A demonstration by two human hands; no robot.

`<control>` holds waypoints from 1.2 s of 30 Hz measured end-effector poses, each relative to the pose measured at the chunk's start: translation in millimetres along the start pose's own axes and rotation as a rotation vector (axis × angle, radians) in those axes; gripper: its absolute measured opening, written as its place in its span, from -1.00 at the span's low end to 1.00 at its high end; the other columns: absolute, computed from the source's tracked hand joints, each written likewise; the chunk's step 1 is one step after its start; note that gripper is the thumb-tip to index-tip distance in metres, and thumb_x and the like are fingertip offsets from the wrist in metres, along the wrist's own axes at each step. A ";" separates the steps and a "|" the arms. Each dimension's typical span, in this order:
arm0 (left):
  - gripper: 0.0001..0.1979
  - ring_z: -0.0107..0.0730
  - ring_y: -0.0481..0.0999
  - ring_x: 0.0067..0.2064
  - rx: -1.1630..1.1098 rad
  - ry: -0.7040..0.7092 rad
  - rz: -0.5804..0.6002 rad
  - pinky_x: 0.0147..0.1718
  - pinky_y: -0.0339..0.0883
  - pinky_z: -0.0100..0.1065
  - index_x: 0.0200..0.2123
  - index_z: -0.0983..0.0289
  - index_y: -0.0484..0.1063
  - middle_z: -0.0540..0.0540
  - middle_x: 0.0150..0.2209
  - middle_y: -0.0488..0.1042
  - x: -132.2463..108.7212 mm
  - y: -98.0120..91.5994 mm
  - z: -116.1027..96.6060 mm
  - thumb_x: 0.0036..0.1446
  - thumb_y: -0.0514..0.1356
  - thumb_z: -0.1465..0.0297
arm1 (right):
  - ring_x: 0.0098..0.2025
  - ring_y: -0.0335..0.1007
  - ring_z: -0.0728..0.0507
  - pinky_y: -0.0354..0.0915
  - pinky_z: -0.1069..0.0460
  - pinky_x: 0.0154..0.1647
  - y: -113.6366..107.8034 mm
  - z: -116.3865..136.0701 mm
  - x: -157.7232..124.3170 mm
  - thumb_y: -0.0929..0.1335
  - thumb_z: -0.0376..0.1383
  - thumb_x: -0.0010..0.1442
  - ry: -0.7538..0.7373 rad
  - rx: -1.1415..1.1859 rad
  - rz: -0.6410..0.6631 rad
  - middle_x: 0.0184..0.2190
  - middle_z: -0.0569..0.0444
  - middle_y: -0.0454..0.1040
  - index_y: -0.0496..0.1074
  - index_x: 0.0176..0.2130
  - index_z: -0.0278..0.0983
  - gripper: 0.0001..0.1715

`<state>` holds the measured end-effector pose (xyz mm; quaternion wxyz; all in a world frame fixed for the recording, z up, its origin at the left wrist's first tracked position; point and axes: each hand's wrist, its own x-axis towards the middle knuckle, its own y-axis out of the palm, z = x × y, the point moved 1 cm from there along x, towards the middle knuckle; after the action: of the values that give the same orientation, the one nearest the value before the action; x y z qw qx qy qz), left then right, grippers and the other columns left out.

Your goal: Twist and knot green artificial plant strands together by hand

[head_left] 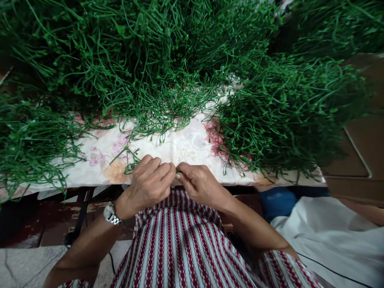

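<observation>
While left hand point(154, 178) is holding some green stems point(126, 148), right hand point(199, 182) is seemingly pinching their ends just beside; big heap point(144, 52) is lying beyond hands, lots seeming undone, done part unclear.

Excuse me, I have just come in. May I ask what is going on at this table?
A person in a striped garment is handling thin green stems at the table's near edge. The left hand is closed, with stems apparently sticking out beside it. The right hand meets it, fingers and thumb together; the hands hide most of what is between them. More greens lie heaped at the back, left and right, with the flowered cloth showing between.
</observation>
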<state>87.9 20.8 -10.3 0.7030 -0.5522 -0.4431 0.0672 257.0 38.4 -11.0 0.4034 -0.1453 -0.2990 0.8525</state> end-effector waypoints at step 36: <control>-0.90 -0.46 0.37 -0.35 -0.749 -0.743 0.149 -0.35 0.25 -0.43 -0.43 0.29 0.37 0.00 -0.43 0.38 35.9 -25.8 34.2 0.00 0.10 0.57 | -0.51 0.24 0.06 0.13 0.16 -0.47 -15.5 3.1 33.0 0.26 -0.38 0.16 -0.214 0.025 -0.361 -0.53 0.13 0.39 0.37 -0.36 -0.34 -0.89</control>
<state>75.4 56.4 30.8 0.2468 -0.7345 -0.6153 0.1451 243.9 70.4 0.9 0.5175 0.0071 -0.3506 0.7805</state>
